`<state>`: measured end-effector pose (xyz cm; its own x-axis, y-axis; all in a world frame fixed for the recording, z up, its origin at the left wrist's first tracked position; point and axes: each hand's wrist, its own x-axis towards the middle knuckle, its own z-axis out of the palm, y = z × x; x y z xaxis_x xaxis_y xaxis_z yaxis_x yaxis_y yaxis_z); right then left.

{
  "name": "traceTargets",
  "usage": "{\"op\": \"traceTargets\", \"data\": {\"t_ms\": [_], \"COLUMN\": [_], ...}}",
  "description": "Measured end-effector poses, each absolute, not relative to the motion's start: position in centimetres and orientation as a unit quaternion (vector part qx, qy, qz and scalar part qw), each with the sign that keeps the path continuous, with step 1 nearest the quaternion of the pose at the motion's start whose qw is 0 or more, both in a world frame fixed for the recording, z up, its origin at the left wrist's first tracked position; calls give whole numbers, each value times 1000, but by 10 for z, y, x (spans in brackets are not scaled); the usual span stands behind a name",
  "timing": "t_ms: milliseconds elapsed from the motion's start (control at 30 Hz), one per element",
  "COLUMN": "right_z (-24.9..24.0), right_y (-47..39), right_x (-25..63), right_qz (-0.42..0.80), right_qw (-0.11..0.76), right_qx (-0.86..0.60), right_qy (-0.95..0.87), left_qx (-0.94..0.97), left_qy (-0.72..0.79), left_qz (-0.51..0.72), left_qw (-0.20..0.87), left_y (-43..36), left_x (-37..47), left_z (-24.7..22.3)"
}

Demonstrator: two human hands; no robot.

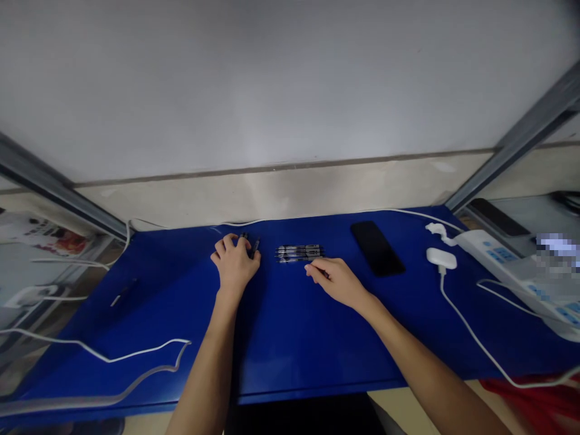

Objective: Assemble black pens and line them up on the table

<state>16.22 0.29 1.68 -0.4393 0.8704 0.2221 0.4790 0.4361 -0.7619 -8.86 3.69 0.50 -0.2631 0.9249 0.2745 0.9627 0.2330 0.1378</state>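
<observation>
Black pens [256, 245] lie under and beside my left hand [236, 261], whose bent fingers reach over them with the thumb to their right. Only their dark ends show between the fingers. To the right, several clear-barrelled black pens [296, 252] lie side by side in a neat row, roughly parallel to the wall. My right hand [339, 279] is closed just below the right end of this row, thumb against the bent fingers. A small dark bit shows inside its grip, but I cannot make out what it is.
A black phone [377, 248] lies right of my right hand on the blue tabletop [290, 338]. Beyond it are a white earbud case [441, 258] on a cable and a white box [512, 272]. A dark pen-like item [123, 293] and white cables [136, 349] lie at left.
</observation>
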Motion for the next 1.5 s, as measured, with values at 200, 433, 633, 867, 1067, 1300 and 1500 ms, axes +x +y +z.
{"op": "traceTargets", "data": {"t_ms": [200, 433, 633, 867, 1067, 1300, 1500], "right_z": [18, 18, 19, 20, 18, 14, 12], "right_y": [3, 3, 2, 3, 4, 5, 6], "right_x": [164, 164, 162, 163, 163, 164, 166], "right_qz": [331, 346, 344, 342, 342, 326, 307], "right_qw": [324, 330, 330, 326, 320, 301, 294], "right_qx": [-423, -435, -429, -431, -439, -445, -449], "right_qy": [-779, -763, -767, -769, -767, -778, -786], "left_qx": [-626, -622, -583, -590, -579, -552, -555], "left_qy": [-772, -766, -791, -791, -798, -820, -821], "left_qz": [-107, -154, -160, -157, -149, -95, -105], "left_qw": [15, 60, 93, 41, 71, 116, 89], "left_y": [33, 38, 43, 43, 43, 42, 42], "left_x": [-99, -101, -103, -100, -100, -99, -101], "left_z": [10, 3, -5, -4, -8, -8, -6]}}
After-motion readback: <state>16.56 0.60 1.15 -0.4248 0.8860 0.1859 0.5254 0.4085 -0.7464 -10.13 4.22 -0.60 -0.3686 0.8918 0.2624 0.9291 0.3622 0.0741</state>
